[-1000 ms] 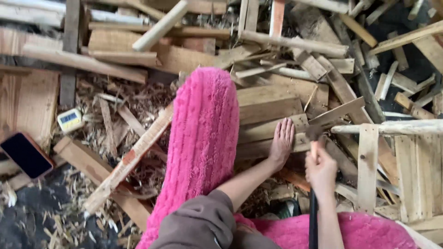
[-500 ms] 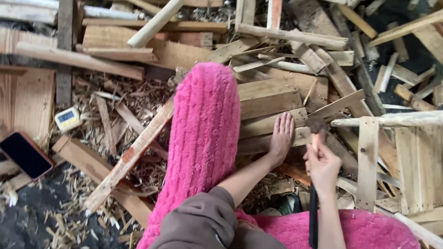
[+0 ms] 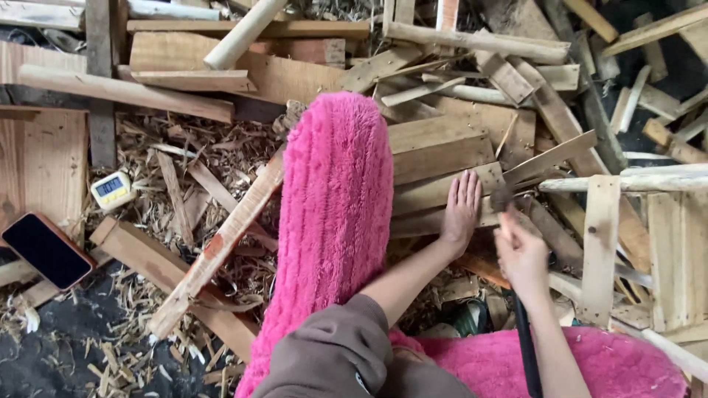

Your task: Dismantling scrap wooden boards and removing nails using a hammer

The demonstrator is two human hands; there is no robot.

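1. The wooden slat (image 3: 442, 193) under work lies flat in the pile of scrap wood, just right of the person's pink fleece trouser leg (image 3: 335, 214); it rests among other boards and is not clamped
2. The left hand (image 3: 461, 210) lies open, palm down with fingers spread, pressing on that slat
3. The right hand (image 3: 520, 254) is closed around a dark-handled hammer (image 3: 504, 200), whose small dark head sits just beside the left fingertips; the handle runs down past the wrist toward the bottom edge
4. An angled strip of wood (image 3: 549, 158) juts up to the right of the hammer head, and a pale frame of nailed slats (image 3: 627, 243) stands further right
5. Risk, as I judge it: the hammer head is so near the flat left hand that a glancing blow could land on the fingers; the loose slat could also shift on the uneven pile and spoil the aim
6. Splinters and shavings (image 3: 184, 184) cover the ground, so footing and knees are exposed
7. No box, bin or tray shows; nothing is contained. A phone in a red case (image 3: 46, 250) and a small yellow-and-white timer (image 3: 112, 190) lie loose at the left, well apart from the hands
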